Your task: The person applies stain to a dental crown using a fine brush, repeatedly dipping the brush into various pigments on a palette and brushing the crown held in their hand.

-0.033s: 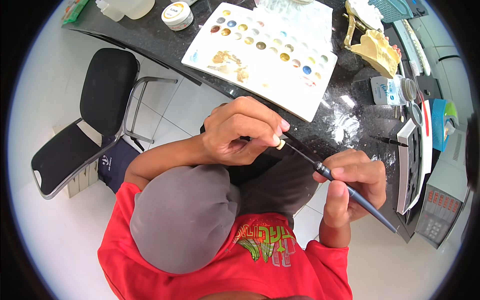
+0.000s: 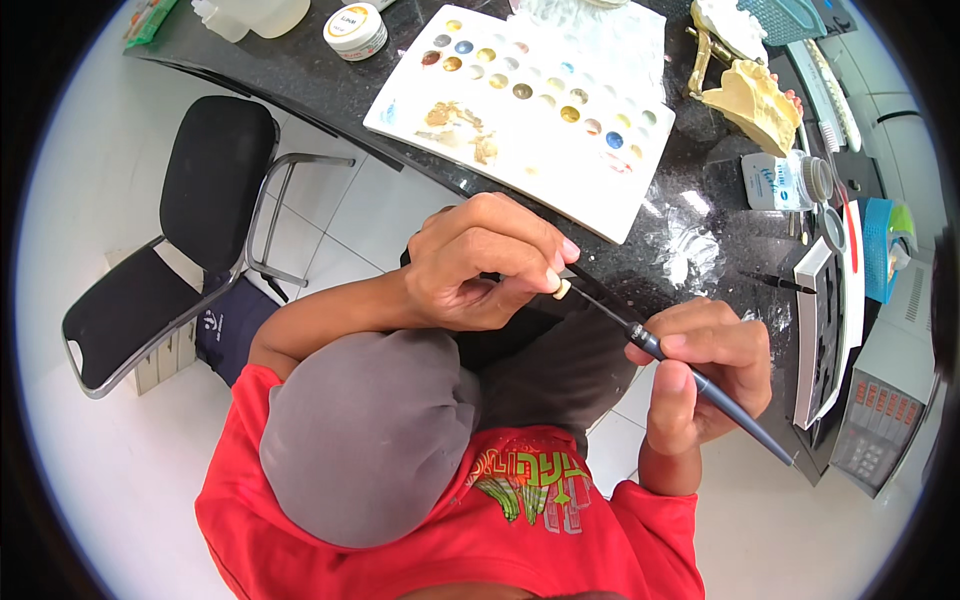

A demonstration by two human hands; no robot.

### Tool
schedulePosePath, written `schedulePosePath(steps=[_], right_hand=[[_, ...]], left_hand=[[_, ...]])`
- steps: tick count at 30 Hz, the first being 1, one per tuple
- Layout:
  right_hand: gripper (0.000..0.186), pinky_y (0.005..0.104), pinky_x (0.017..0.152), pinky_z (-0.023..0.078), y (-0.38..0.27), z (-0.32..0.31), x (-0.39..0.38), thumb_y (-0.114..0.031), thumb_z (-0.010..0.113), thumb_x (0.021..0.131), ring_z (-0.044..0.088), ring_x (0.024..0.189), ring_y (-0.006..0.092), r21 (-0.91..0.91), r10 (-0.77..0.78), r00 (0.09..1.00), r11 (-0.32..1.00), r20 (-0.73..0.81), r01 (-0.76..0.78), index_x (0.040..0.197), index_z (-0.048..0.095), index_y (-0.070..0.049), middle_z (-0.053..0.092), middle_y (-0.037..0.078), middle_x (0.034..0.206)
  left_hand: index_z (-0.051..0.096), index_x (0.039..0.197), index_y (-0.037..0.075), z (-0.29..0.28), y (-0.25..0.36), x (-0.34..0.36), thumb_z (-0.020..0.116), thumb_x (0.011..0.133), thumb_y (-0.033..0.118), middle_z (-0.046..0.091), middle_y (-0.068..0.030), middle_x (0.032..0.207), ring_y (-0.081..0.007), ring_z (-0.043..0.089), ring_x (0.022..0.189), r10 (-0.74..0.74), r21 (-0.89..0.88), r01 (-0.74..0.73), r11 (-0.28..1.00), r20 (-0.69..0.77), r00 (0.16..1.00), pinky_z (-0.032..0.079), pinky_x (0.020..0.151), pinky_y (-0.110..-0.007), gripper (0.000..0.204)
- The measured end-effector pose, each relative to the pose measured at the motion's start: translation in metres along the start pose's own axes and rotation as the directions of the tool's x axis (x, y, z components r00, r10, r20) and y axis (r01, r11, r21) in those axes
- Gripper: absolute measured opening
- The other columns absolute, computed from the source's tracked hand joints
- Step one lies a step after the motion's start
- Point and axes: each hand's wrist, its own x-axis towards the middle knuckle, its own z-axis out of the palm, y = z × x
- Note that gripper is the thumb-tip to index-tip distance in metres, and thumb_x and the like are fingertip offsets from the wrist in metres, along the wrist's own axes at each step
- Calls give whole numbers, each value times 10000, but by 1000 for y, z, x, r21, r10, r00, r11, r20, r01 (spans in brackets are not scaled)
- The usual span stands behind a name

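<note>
My left hand (image 2: 490, 260) pinches a tiny cream tooth crown (image 2: 562, 290) between thumb and fingertips, in front of the table edge. A thin brush (image 2: 735, 412) with a dark blue-grey handle is gripped by my right hand (image 2: 708, 365). Its fine tip points up and left, at or very near the crown; contact is too small to make out. Just beyond both hands lies a white palette (image 2: 585, 180) with rows of small coloured wells and brown smears on its surface.
Black tabletop (image 2: 720, 190) with white powder smears. At the right stand a yellowish dental cast (image 2: 755, 105), a capped bottle (image 2: 785, 181) and a dark-faced case (image 2: 822, 335). A white jar (image 2: 355, 32) is at the back left. A black chair (image 2: 215, 180) stands left.
</note>
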Motion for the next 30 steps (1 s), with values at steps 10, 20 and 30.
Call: schedulePosePath(steps=[10,20,30], right_hand=[[160,269,498,534,-2,1,2,66,632,711,650,580,206,-62,13,1000,998,16,-12,855,564,43,624,136,683],[84,243,486,524,-4,0,2,29,597,781,625,556,161,90,126,991,988,-42,-122,844,552,62,622,151,677],[109,214,513,496,-6,3,2,-24,617,832,588,550,132,111,169,977,982,-133,-155,895,550,35,603,139,707]], left_hand=[[586,856,46,0,-1,0,682,846,49,632,-97,842,-191,679,742,2,3,-2,1000,6,1000,559,599,-258,97],[570,865,51,-3,0,0,684,839,36,614,-96,862,-191,668,752,-3,15,2,1000,43,999,558,624,-265,118],[549,875,37,-5,4,-1,660,854,13,572,-115,855,-213,657,761,-59,-31,61,998,74,996,580,661,-312,116]])
